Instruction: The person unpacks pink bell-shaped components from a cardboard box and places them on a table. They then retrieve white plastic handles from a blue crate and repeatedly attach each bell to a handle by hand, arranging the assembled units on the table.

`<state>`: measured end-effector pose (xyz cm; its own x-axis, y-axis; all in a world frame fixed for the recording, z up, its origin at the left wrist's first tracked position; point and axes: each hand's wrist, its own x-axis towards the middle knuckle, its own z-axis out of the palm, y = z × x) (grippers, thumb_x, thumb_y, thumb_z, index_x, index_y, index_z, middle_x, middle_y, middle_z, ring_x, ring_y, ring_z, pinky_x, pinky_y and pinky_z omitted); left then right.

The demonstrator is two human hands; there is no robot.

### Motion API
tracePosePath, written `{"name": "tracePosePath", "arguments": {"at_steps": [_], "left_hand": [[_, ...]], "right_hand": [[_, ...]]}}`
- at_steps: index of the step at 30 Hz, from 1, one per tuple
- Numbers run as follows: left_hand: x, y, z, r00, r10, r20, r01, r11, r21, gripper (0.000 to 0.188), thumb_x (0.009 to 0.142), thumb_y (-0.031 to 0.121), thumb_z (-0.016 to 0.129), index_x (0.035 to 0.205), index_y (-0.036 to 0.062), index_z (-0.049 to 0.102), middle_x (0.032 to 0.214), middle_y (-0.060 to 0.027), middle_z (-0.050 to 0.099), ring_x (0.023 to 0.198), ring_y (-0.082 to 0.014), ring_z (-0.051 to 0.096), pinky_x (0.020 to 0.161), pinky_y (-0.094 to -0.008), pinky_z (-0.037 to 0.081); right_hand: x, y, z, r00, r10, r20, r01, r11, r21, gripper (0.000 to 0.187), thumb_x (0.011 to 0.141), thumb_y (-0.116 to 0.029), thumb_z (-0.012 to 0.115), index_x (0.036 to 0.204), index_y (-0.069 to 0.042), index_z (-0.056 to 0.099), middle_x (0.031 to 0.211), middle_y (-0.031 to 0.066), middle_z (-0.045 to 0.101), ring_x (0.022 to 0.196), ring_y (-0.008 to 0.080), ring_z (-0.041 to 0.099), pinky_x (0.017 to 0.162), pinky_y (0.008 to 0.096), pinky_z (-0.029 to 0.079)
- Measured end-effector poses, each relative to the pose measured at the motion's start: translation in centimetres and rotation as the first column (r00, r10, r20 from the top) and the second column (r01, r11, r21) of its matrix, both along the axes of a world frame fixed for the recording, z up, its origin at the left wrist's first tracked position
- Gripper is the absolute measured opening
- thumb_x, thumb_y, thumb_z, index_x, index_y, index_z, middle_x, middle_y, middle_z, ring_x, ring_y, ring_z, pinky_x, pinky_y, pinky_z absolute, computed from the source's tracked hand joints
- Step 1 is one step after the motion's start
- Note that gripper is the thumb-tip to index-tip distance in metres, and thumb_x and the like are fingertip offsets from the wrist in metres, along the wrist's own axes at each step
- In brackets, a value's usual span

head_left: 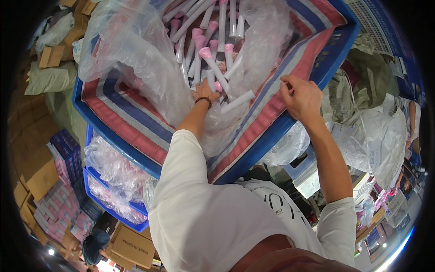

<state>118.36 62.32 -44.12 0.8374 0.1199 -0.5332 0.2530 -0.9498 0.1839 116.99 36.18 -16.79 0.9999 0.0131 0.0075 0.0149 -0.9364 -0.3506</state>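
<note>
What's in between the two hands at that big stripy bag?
Between the left hand and the right hand, the head view shows white tubes, some with pink ends, clear plastic and the bag's striped side.

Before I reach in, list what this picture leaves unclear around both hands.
All in the head view:
What the left hand holds, if anything: its fingertips are lost among slender, glossy white tubes with pink ends.
The pile's bottom: covered by upper tubes and crumpled clear plastic sheeting.
The red, white and blue striped bag: far side cut off by the top edge.
Whether the right hand touches that bag: they overlap from above.
</note>
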Motion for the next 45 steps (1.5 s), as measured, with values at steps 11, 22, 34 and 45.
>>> {"name": "tracePosePath", "arguments": {"at_steps": [11, 22, 34, 45], "left_hand": [[4.2, -1.0, 3.1, 0.890, 0.329, 0.316, -0.066, 0.779, -0.624, 0.043, 0.065, 0.031, 0.074, 0.087, -0.0038, 0.062, 0.082, -0.0226, 0.065, 0.079, -0.0388, 0.063, 0.072, -0.0427, 0.049], [11.7, -3.7, -1.1, 0.999, -0.047, 0.004, 0.041, 0.829, -0.558, 0.060, 0.063, 0.047, 0.073, 0.085, -0.0083, 0.068, 0.087, -0.0185, 0.068, 0.078, -0.0272, 0.065, 0.069, -0.0396, 0.049], [7.8, -8.6, -9.8, 0.879, -0.446, 0.169, 0.477, 0.825, -0.303, 0.095, 0.062, 0.054, 0.076, 0.121, -0.0156, 0.047, 0.115, -0.0249, 0.059, 0.105, -0.0339, 0.059, 0.087, -0.0399, 0.047], [6.2, -10.3, -6.9, 0.762, -0.620, 0.187, 0.545, 0.457, -0.703, 0.072, 0.073, 0.047, 0.071, 0.122, -0.0031, 0.054, 0.112, -0.0250, 0.062, 0.108, -0.0345, 0.058, 0.089, -0.0402, 0.045]], "right_hand": [[-0.4, -0.2, 0.0, 0.999, 0.000, 0.047, -0.001, 1.000, 0.028, 0.017, 0.079, -0.024, 0.059, 0.087, -0.013, 0.070, 0.065, 0.0032, 0.066, 0.064, 0.0202, 0.064, 0.069, 0.0337, 0.047], [-0.4, -0.6, -0.4, 0.996, 0.010, 0.093, -0.014, 0.999, 0.043, 0.019, 0.076, -0.025, 0.059, 0.086, -0.012, 0.069, 0.072, 0.0043, 0.067, 0.068, 0.0226, 0.065, 0.067, 0.0370, 0.048], [-0.8, -1.5, -0.3, 0.999, 0.041, 0.003, -0.041, 0.998, 0.044, 0.017, 0.076, -0.025, 0.057, 0.068, -0.010, 0.063, 0.070, 0.0057, 0.064, 0.070, 0.0264, 0.063, 0.071, 0.0384, 0.046], [-1.0, -1.6, -1.3, 0.993, 0.016, 0.119, -0.031, 0.992, 0.124, 0.022, 0.072, -0.026, 0.054, 0.066, -0.009, 0.066, 0.064, 0.0112, 0.065, 0.064, 0.0304, 0.063, 0.069, 0.0406, 0.046]]}}
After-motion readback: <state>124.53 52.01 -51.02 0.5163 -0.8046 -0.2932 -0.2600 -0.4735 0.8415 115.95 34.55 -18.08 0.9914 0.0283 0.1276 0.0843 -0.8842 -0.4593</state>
